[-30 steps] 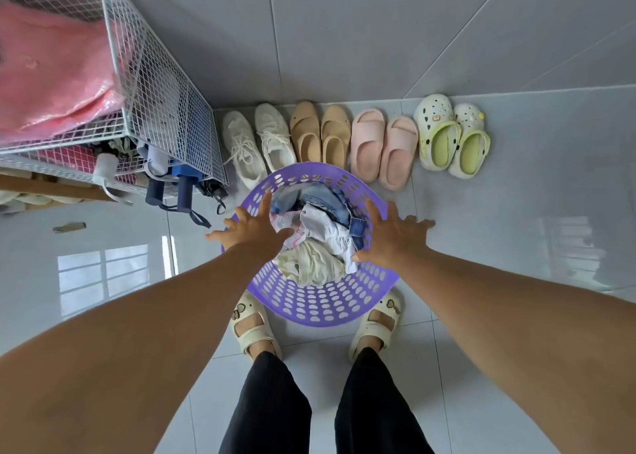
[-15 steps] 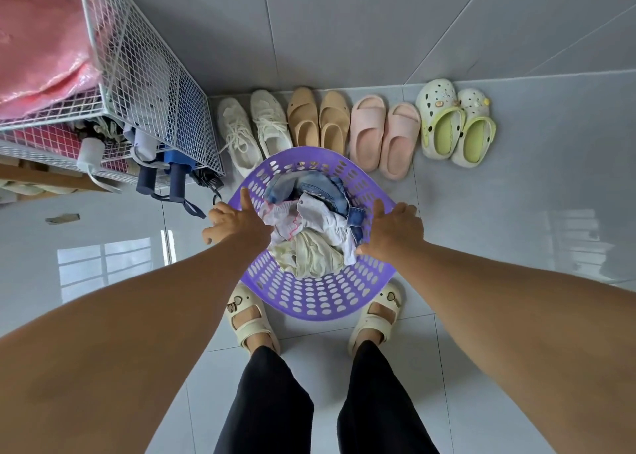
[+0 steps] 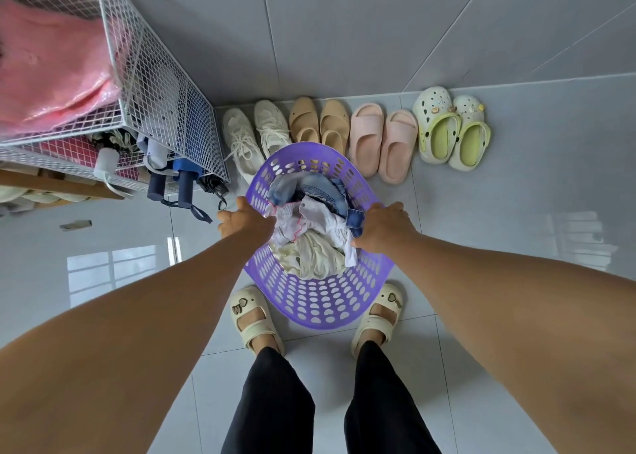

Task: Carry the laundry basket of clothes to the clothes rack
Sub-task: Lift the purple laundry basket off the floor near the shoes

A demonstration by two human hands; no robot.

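1. The purple laundry basket (image 3: pixel 320 302) sat at the centre of the frame on the tiled floor (image 3: pixel 499 233), between the person's feet and the wall.
2. Clothes (image 3: pixel 311 226) filled it: denim toward the top, white and cream pieces below.
3. The left hand (image 3: pixel 246 223) was closed over the basket's left rim; the right hand (image 3: pixel 382 228) was clamped on the right rim.
4. Cream sandals (image 3: pixel 253 319) on the person's feet stood just below the basket.
5. Above it, along the wall, ran a row of shoes: white sneakers (image 3: pixel 254 133), tan slippers (image 3: pixel 318 123), pink slides (image 3: pixel 382 140) and green clogs (image 3: pixel 451 126).
6. A white wire rack (image 3: pixel 165 109) holding a pink bundle (image 3: pixel 48 71) filled the upper left.
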